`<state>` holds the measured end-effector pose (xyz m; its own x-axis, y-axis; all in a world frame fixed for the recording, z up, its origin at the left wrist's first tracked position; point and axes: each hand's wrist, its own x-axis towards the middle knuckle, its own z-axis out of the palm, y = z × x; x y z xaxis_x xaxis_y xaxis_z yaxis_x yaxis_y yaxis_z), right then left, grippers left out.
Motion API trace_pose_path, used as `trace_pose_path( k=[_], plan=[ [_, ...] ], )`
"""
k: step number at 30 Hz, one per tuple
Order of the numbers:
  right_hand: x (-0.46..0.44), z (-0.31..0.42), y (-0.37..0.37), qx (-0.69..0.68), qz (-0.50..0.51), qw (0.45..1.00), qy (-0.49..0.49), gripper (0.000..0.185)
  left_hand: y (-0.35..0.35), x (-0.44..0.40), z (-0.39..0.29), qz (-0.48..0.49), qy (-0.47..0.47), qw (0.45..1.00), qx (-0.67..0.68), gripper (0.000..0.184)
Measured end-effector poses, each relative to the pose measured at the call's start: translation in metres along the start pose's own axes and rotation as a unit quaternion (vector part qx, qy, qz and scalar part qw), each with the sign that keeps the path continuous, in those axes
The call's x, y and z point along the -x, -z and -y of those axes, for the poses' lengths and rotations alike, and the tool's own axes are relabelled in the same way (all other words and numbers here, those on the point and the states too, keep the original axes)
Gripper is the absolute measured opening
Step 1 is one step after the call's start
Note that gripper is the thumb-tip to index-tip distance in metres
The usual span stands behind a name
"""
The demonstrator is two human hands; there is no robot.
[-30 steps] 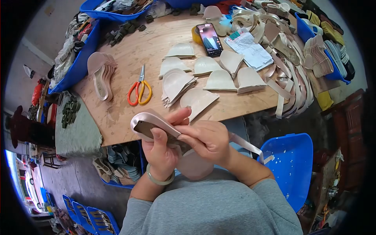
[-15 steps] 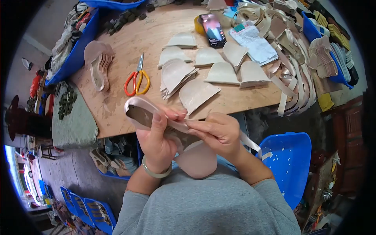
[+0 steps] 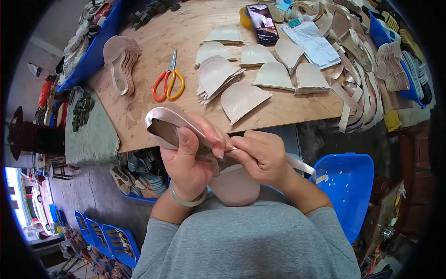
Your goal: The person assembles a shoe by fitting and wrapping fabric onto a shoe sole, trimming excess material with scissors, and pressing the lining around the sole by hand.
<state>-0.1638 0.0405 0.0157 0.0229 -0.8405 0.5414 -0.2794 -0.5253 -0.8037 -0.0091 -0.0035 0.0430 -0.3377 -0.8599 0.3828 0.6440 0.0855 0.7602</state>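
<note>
My left hand (image 3: 188, 162) is wrapped round the middle of a pale pink shoe insole (image 3: 236, 186), its thumb lying across the inner side. A glossy pink satin strip (image 3: 160, 114) runs around the heel edge of that insole and stands up like a rim. With finger and thumb pressed together, my right hand (image 3: 262, 160) pinches the strip at the insole's side, touching the left fingertips. The strip's loose tail (image 3: 301, 165) trails out past my right wrist. The exact pinch point is hidden by the fingers.
On the wooden table (image 3: 139, 111) lie orange-and-yellow-handled scissors (image 3: 169, 81), stacked insoles (image 3: 121, 65), several piles of pale toe-shaped pieces (image 3: 244, 100), a phone (image 3: 262, 25) and papers (image 3: 311, 42). Satin strips (image 3: 357, 93) hang over the right edge. A blue bin (image 3: 346, 190) stands at my right.
The view has shifted slightly, so the table things sit higher and further right. My left fingers have moved closer to my right fingertips along the strip. Both hands keep their hold.
</note>
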Motion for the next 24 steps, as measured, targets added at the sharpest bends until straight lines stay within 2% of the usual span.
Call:
trace_pose_path(
  k=[3,7,8,12,13,17,24],
  plan=[
    [-0.003,-0.002,-0.002,0.030,-0.005,0.999,0.024,0.017,0.008,-0.004,0.009,0.036,0.013,0.998,0.039,0.025],
    [-0.007,-0.009,0.000,-0.031,-0.037,0.999,0.001,0.018,0.007,-0.004,0.033,0.018,-0.036,0.979,-0.199,0.017],
    [-0.006,-0.011,0.002,-0.028,-0.036,0.999,-0.002,0.018,0.007,-0.003,0.037,0.017,-0.034,0.980,-0.195,0.017],
    [-0.017,-0.024,0.007,-0.204,-0.030,0.961,-0.186,0.017,0.013,0.000,0.048,-0.017,0.029,0.990,-0.136,0.013],
    [-0.020,-0.024,0.010,-0.203,-0.027,0.961,-0.187,0.017,0.012,-0.003,0.048,-0.020,0.028,0.990,-0.134,0.013],
    [-0.019,-0.019,0.028,-0.236,-0.013,0.923,-0.305,0.017,0.005,-0.006,0.041,-0.033,0.008,0.988,-0.150,0.013],
    [-0.013,-0.016,0.021,-0.222,-0.024,0.916,-0.334,0.014,0.012,0.000,0.037,-0.074,0.006,0.990,-0.119,0.013]
  ],
)
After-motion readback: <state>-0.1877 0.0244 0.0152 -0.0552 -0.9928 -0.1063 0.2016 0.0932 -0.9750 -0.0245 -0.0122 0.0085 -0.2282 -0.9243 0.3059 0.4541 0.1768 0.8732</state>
